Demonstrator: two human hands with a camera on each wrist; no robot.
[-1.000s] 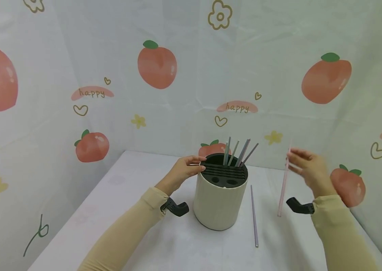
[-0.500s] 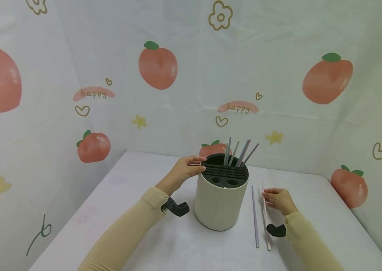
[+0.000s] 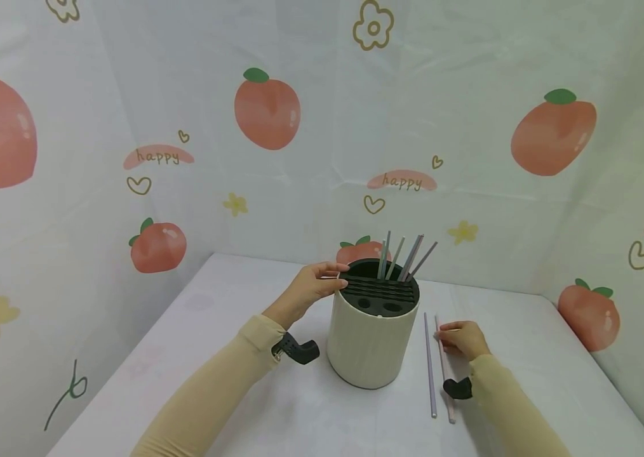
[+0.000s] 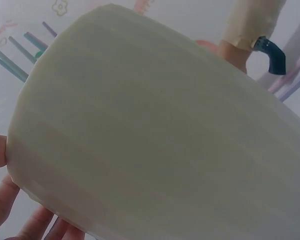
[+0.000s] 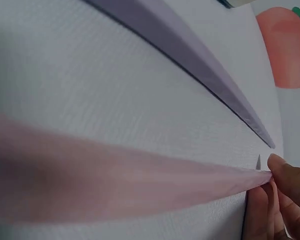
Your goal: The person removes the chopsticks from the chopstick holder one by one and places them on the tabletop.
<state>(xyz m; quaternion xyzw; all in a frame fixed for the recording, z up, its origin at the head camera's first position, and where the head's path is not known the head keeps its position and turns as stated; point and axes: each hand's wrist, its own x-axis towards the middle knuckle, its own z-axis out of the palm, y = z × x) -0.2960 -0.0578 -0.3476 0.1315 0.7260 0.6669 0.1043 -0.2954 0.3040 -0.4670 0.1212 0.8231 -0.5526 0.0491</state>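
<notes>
While the left hand [image 3: 312, 287] rests against the rim of the pale round holder [image 3: 372, 349], its fingers rather straight and spread, the right hand [image 3: 466, 340] pinches the pink stick [image 5: 140, 185] near its far end. This stick is to the right of the holder, low over the counter [image 3: 185, 336] or touching it; I cannot tell which. Between them lies the purple stick [image 3: 430, 368]. Several thin sticks [image 3: 394, 258] stand tilted in the holder's rear compartment.

Long pale yellow sleeves [image 3: 207, 387], plain cuffs [image 3: 261, 332], two curved black wrist devices [image 3: 301, 351]
</notes>
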